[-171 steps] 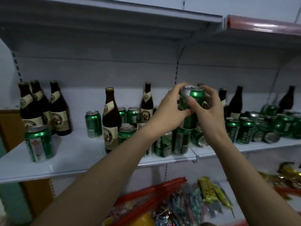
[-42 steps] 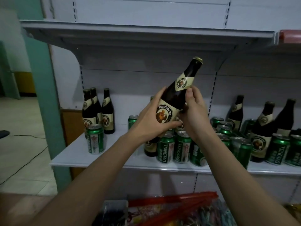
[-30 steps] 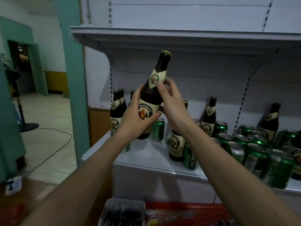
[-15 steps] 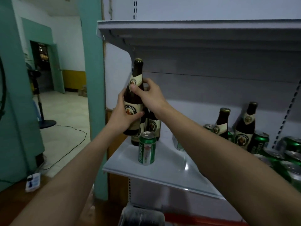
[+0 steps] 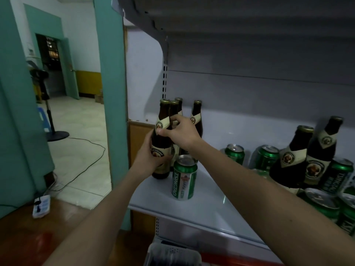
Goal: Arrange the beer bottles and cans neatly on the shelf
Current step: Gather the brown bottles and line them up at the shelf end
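A dark brown beer bottle [image 5: 161,143] with a cream label stands upright at the left end of the white shelf [image 5: 209,210]. My left hand [image 5: 148,160] grips its lower body and my right hand [image 5: 179,132] pinches its neck. Three like bottles [image 5: 196,120] stand close behind it. A green Tsingtao can [image 5: 184,177] stands just right of the held bottle. Further right are two more bottles [image 5: 292,160] and several green cans [image 5: 267,156].
The upper shelf [image 5: 230,14] overhangs the bottles. A teal pillar [image 5: 111,93] stands left of the shelf, with an open tiled floor, a fan stand [image 5: 55,134] and a cable beyond. A power strip [image 5: 41,206] lies on a brown surface below left.
The bottle in both hands has come down from mid-air to the shelf's left end, in front of the standing bottles. My view has swung left.
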